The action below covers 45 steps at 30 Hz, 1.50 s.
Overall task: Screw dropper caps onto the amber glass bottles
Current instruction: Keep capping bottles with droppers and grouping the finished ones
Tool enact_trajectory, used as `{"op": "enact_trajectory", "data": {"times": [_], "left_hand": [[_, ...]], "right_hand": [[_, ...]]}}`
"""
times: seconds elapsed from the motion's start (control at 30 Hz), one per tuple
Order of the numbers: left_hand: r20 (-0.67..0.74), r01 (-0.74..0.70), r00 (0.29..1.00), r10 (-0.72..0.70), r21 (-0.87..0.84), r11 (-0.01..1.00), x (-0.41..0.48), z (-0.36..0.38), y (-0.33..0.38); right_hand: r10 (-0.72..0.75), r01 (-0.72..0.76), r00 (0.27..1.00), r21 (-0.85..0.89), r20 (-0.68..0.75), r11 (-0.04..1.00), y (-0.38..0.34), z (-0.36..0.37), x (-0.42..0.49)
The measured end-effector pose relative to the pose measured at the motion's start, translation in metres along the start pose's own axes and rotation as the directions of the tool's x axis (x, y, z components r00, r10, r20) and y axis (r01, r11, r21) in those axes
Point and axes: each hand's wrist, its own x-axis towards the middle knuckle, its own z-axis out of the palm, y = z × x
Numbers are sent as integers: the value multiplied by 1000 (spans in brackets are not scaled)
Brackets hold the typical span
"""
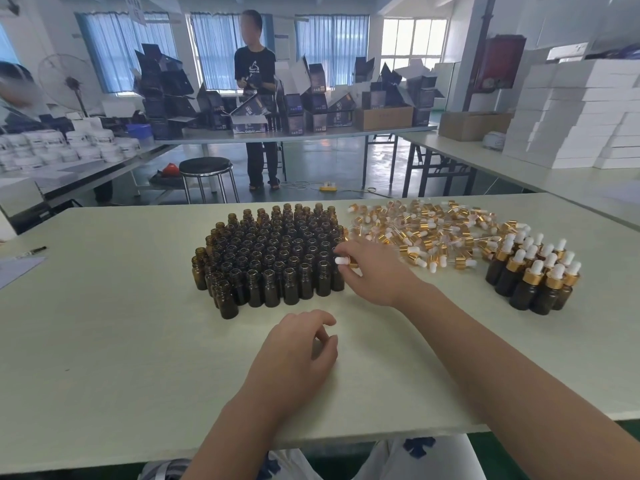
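The right hand (375,270) pinches one cap (343,261) between thumb and fingertips at the right edge of the block of open bottles (270,251). The cap lies on its side: the white bulb points left, toward the bottles, the gold collar sits against the fingers, and the glass tube is hidden inside the hand. So its long axis runs roughly level across the bench (104,323), while every bottle neck points straight up. That mismatch is what the next move turns on. As I judge it, the cap must be tipped so that the bulb is up and the tube down before it can enter a neck.

The nearest target is the corner bottle (337,280) at the front right of the block, just below and beside the pinched cap. Whether the fingers touch it I cannot tell.

The left hand (298,348) rests on the bench in front of the block, fingers loosely curled, holding nothing. It lies well apart from the corner bottle, toward the person and a little left, so the right hand is much the nearer.

The cap pile (415,230) lies to the right of the block. The capped bottles (533,271) stand farther right.
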Motion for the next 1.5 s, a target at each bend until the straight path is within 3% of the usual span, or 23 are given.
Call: {"op": "enact_trajectory", "data": {"times": [0.2, 0.57, 0.73, 1.03, 1.33, 1.5], "left_hand": [[-1, -9, 1000, 9, 10, 1000, 1, 1, -1], [13, -5, 1000, 5, 18, 1000, 1, 0, -1], [-2, 42, 999, -42, -15, 999, 1, 1, 0], [-58, -18, 998, 14, -56, 998, 1, -1, 0], [-29, 13, 999, -18, -136, 991, 0, -1, 1], [-25, 0, 1000, -2, -92, 996, 0, -1, 3]], "right_hand": [[28, -28, 998, 15, 59, 999, 0, 1, 2], [128, -124, 992, 255, 0, 959, 17, -10, -38], [56, -40, 998, 353, -34, 935, -2, -5, -58], [-178, 186, 982, 332, -56, 925, -30, 12, -72], [-210, 212, 977, 340, -45, 916, -38, 10, -74], [-146, 212, 974, 464, -173, 860, -40, 7, -78]]}}
